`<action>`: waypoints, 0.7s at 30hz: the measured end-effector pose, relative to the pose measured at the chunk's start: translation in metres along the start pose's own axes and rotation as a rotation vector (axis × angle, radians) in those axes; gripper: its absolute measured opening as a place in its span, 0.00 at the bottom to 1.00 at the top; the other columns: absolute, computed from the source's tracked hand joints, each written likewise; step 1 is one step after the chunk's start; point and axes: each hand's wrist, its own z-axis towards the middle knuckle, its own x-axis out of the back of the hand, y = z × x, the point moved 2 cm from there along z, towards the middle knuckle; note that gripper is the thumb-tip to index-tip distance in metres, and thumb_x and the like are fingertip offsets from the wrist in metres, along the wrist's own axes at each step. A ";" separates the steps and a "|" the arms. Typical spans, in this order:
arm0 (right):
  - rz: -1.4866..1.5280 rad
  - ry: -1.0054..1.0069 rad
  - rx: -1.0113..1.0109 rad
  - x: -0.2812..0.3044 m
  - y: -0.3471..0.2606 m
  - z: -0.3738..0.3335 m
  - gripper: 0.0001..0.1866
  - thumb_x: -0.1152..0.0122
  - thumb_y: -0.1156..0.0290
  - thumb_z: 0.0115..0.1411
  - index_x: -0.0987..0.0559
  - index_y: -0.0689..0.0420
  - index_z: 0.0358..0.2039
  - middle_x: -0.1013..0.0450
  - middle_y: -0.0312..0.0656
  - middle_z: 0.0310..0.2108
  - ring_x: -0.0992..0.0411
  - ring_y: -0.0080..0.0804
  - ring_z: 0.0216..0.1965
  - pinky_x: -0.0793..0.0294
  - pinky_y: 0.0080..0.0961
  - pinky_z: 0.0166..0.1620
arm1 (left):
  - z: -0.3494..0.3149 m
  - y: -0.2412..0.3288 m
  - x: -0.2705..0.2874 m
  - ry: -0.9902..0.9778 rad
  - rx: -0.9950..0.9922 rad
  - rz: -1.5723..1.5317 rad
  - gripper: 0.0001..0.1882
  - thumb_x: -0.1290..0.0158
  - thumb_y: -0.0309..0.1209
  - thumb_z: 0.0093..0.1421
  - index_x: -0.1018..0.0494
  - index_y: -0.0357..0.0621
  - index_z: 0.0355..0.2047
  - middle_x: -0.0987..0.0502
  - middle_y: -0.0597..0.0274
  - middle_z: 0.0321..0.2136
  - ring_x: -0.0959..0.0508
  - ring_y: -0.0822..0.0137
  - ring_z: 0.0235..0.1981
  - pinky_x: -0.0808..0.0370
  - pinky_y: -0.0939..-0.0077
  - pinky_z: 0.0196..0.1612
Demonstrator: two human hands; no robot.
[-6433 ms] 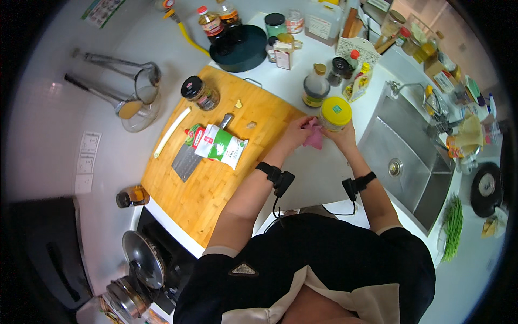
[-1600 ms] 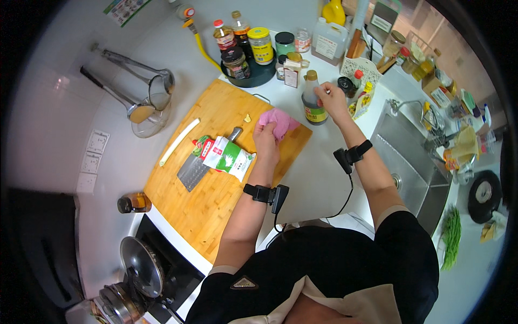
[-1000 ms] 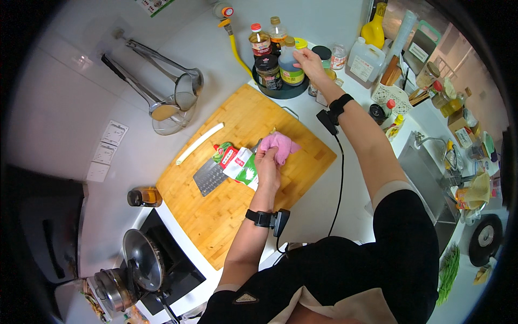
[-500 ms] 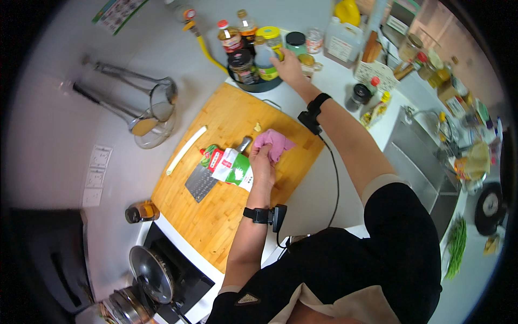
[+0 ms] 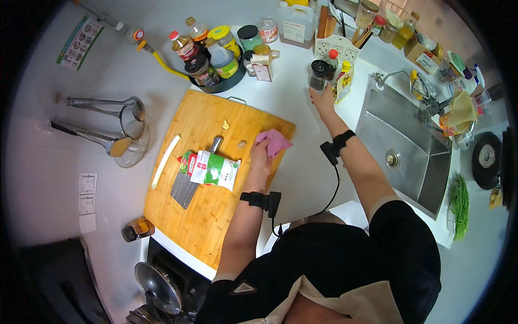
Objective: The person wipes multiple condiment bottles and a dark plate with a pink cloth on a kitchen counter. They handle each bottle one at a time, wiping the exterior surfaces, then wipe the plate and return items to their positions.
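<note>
My left hand [image 5: 260, 157] is closed on a crumpled pink cloth [image 5: 276, 143] at the right edge of the wooden cutting board [image 5: 216, 227]. Across the counter, my right hand [image 5: 324, 101] has its fingers at the lower sides of a dark jar with a black lid [image 5: 318, 74]; some fingertips are hidden. A green and white packet [image 5: 217, 169] lies over a cleaver [image 5: 185, 190] on the board. A red and green package [image 5: 187, 162] sits beside it, partly covered. A white scallion stalk [image 5: 166, 161] and small pale yellow pieces [image 5: 226, 125] also rest there.
A dark round tray [image 5: 229, 81] of sauce bottles stands behind the board. A red-capped bottle [image 5: 332, 58] and yellow packet [image 5: 343, 83] adjoin the jar. The steel sink [image 5: 396, 132] is at right. A lidded pan [image 5: 158, 281] stands on the stove at lower left.
My right hand has left the bottles in the round tray and moved right to the black-lidded jar. My left hand keeps the pink cloth. The view has turned to the right.
</note>
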 end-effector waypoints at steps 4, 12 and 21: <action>-0.064 0.114 -0.011 -0.016 0.015 0.025 0.47 0.27 0.62 0.50 0.42 0.67 0.65 0.30 0.52 0.49 0.29 0.36 0.42 0.30 0.28 0.43 | 0.006 -0.011 -0.014 -0.078 0.015 0.013 0.15 0.53 0.25 0.65 0.31 0.42 0.53 0.23 0.57 0.47 0.21 0.61 0.46 0.21 0.66 0.45; -0.093 0.107 0.053 -0.024 -0.008 0.031 0.35 0.26 0.58 0.49 0.32 0.58 0.53 0.29 0.53 0.50 0.28 0.50 0.50 0.29 0.41 0.52 | 0.003 -0.002 0.018 0.099 0.002 0.027 0.14 0.52 0.24 0.65 0.29 0.43 0.51 0.21 0.59 0.44 0.20 0.63 0.43 0.20 0.70 0.44; -0.174 -0.400 0.265 -0.108 -0.050 -0.045 0.32 0.30 0.56 0.51 0.30 0.54 0.54 0.26 0.50 0.48 0.27 0.50 0.50 0.28 0.43 0.52 | 0.017 0.006 0.027 0.140 -0.056 -0.061 0.12 0.52 0.24 0.65 0.27 0.44 0.48 0.21 0.61 0.41 0.19 0.65 0.41 0.20 0.71 0.41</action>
